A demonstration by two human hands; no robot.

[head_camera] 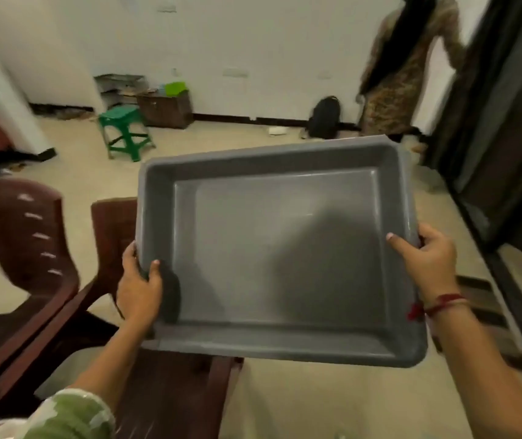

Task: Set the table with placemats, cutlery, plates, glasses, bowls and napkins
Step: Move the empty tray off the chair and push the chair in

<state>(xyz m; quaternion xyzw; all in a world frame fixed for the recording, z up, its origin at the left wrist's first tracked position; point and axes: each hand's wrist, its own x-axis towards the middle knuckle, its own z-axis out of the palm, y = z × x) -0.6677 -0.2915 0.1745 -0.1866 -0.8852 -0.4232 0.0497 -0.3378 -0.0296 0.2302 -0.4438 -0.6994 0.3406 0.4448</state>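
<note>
The left arm wears a loose sleeve printed in green and white, with a touch of red at its near left edge; the forearm beyond it is bare. Round the right wrist runs a red thread bracelet with a small red tassel hanging at its left. The left hand and right hand are bare.

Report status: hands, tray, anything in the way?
Hands: left hand and right hand each grip a side rim of the tray. Tray empty, held in air. Brown chairs below-left; person standing ahead-right.
</note>
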